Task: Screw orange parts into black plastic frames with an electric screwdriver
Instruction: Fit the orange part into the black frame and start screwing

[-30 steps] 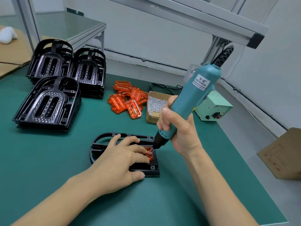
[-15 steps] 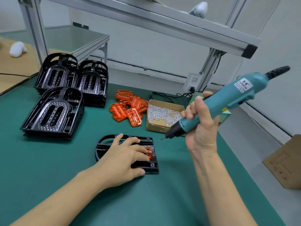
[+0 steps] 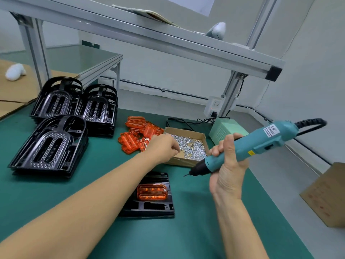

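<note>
My left hand (image 3: 164, 146) pinches at the screw box (image 3: 188, 146), my right hand (image 3: 226, 165) grips the screwdriver (image 3: 248, 146); one orange part (image 3: 151, 191) sits in its frame (image 3: 158, 208), stacks (image 3: 50, 146) wait.

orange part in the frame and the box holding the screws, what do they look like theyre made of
Orange part: looks like translucent moulded plastic, glossy; light glows through it and its ribs show. Black frame around it: opaque plastic, slight sheen. Box: plain brown cardboard, matte, with raw folded edges. Screws inside: small, silvery and shiny, probably metal.

Green-matted workbench (image 3: 93, 184) — stacked black plastic frames (image 3: 50, 146), loose translucent orange parts (image 3: 128, 142), open cardboard box of silver screws (image 3: 190, 144), pale green power unit (image 3: 226, 130)
</note>
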{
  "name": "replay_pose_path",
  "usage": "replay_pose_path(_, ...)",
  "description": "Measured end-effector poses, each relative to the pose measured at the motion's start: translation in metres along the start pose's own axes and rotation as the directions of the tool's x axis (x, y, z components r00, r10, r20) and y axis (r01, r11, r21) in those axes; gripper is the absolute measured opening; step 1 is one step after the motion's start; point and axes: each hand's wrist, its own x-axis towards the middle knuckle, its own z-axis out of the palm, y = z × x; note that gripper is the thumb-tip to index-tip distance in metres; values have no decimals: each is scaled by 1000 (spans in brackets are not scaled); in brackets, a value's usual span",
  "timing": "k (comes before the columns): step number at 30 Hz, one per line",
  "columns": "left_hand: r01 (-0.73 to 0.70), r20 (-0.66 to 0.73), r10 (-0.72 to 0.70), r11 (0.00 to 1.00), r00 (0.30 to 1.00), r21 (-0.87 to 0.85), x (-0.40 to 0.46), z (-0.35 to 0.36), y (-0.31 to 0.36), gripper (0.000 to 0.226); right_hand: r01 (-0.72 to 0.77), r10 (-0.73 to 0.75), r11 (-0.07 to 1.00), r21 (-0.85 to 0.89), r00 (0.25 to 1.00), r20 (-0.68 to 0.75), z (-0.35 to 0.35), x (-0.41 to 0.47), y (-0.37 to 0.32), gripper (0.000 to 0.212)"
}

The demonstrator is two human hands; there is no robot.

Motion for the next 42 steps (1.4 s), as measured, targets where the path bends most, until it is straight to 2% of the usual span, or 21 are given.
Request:
replay_pose_path(10, 45, 218, -113, 954, 969, 295, 47, 16, 12, 9, 22, -22, 1000, -19, 999, -42, -7, 8, -1, 17)
replay_pose_path(13, 15, 237, -96, 946, 967, 323, 51, 19, 14, 11, 16, -18, 1000, -21, 998, -52, -6, 10, 1, 20)
replay_pose_path(19, -43, 363, -78, 948, 928, 314, 54, 20, 11, 20, 7, -10, 999, -37, 998, -65, -10, 9, 4, 22)
replay_pose_path(21, -49, 367, -63, 956, 928, 288, 53, 20, 9, 21, 3, -5, 999, -41, 998, -70, -10, 8, 4, 22)
replay_pose_path(24, -2, 298, -48, 986, 953, 167, 50, 20, 4, 12, 0, -3, 999, -51, 998, -67, -12, 9, 3, 24)
replay_pose_path(27, 73, 190, -67, 997, 979, -25, 44, 17, 2, 19, 3, -7, 998, -62, 998, -69, -13, 10, 2, 24)
replay_pose_path(30, 114, 90, -95, 963, 991, -244, 36, 12, 2, 20, 3, -8, 998, -59, 997, -76, -13, 9, 2, 23)
replay_pose_path(33, 87, -35, -121, 859, 992, -504, 24, 5, 0, 12, 7, -10, 999, -47, 997, -70, -11, 9, 0, 19)
replay_pose_path(36, 50, -74, -168, 630, 983, -775, 0, -7, -2, 11, 16, -17, 1000, -1, 998, -62, -8, 8, -7, 16)
replay_pose_path(38, 46, -54, -186, 495, 981, -868, -21, -13, -5, 15, 20, -18, 999, 48, 999, -51, -3, 8, -12, 15)
replay_pose_path(42, 74, 7, -216, 304, 976, -950, -72, -20, -9, 14, -2, 4, 986, 167, 1000, -12, 15, 2, -21, 12)
